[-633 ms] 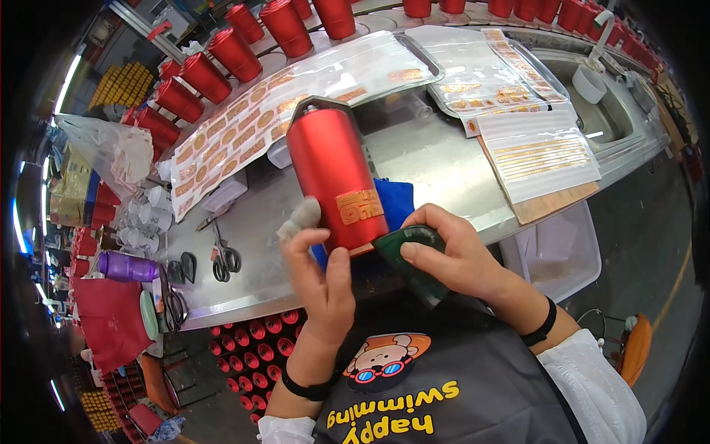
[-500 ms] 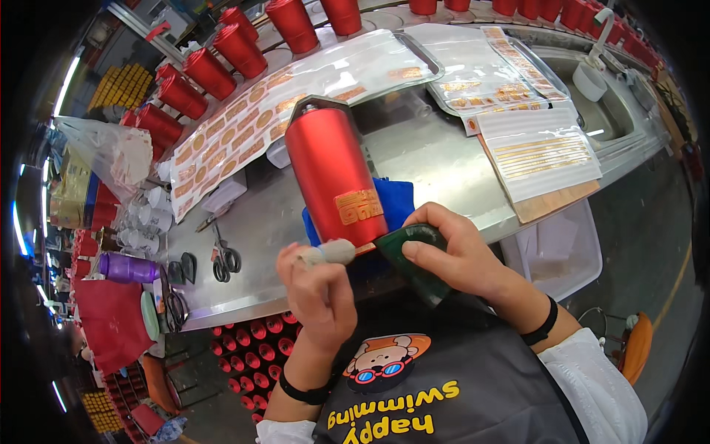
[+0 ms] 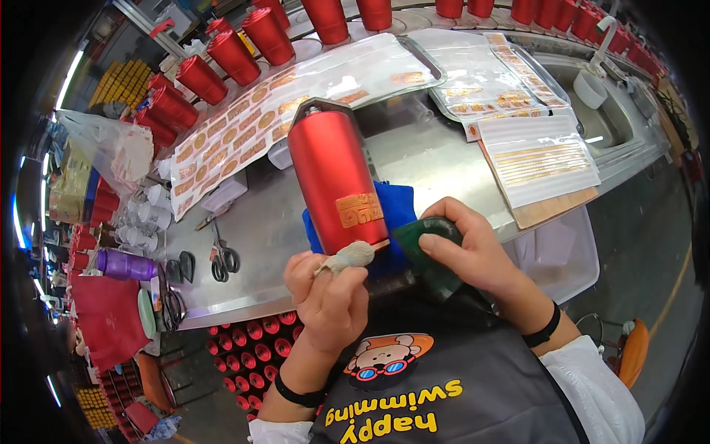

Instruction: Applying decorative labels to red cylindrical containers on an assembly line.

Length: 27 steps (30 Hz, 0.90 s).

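Note:
A red metal canister [image 3: 330, 170] lies tilted on a dark support with a blue cloth [image 3: 399, 203] beneath. A gold patterned decal [image 3: 360, 210] shows near its close end. My left hand [image 3: 329, 300] is closed, its fingers curled. A whitish cloth cover [image 3: 350, 256] wraps one of its fingers, whose tip is at the canister's near rim. What the curled fingers hold, if anything, is hidden. Right of the canister, my right hand [image 3: 473, 244] grips a dark green scraper [image 3: 433, 255], thumb on top, apart from the canister.
Decal sheets [image 3: 244, 137] and a tray of sheets [image 3: 481, 78] lie beyond. Scissors [image 3: 220, 255] and a purple bottle [image 3: 126, 265] are at left. White strips [image 3: 543, 157] lie on a board at right, before a sink [image 3: 610, 118]. Red canisters [image 3: 270, 35] line a conveyor behind.
My left hand has shifted right, bringing the wrapped finger to the canister's near rim. My right hand and the scraper have drawn right, away from it. The conveyor's canisters have slid right.

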Each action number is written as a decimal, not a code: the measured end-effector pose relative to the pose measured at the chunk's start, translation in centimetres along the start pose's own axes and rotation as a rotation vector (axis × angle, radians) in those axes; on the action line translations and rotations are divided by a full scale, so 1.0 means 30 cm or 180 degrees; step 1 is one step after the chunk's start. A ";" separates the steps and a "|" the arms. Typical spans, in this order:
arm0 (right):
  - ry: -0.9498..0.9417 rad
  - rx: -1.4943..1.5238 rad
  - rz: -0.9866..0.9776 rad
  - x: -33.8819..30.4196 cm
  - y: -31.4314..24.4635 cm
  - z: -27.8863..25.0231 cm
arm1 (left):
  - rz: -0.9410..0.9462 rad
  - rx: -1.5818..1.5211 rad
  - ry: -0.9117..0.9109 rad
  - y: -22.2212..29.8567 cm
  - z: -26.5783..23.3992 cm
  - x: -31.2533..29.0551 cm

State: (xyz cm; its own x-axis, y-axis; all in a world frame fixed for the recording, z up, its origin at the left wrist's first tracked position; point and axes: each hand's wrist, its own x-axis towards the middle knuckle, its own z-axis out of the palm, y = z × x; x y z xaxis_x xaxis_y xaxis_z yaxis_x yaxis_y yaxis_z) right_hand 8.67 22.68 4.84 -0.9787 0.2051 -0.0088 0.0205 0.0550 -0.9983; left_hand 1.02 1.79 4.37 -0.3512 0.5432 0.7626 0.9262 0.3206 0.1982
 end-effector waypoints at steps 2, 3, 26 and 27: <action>-0.0052 -0.0005 -0.0136 0.001 -0.022 -0.009 | -0.0110 0.0063 0.0166 -0.002 -0.008 -0.020; -0.0058 -0.0022 -0.0146 0.005 -0.040 -0.011 | -0.0112 0.0064 0.0186 -0.010 -0.007 -0.027; -0.0330 -0.2588 -0.2812 0.052 -0.081 0.073 | -0.0533 0.0178 -0.0229 -0.077 0.042 -0.007; -0.0314 -0.2555 -0.2837 0.053 -0.078 0.074 | -0.0570 0.0119 -0.0195 -0.079 0.045 -0.009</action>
State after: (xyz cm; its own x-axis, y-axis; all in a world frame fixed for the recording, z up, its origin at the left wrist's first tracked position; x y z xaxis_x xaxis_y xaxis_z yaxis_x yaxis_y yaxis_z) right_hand 6.62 20.70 7.03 -0.7242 -0.2880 0.6266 -0.5841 0.7392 -0.3353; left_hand -1.25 1.92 2.87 -0.5186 0.5209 0.6780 0.8430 0.4442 0.3035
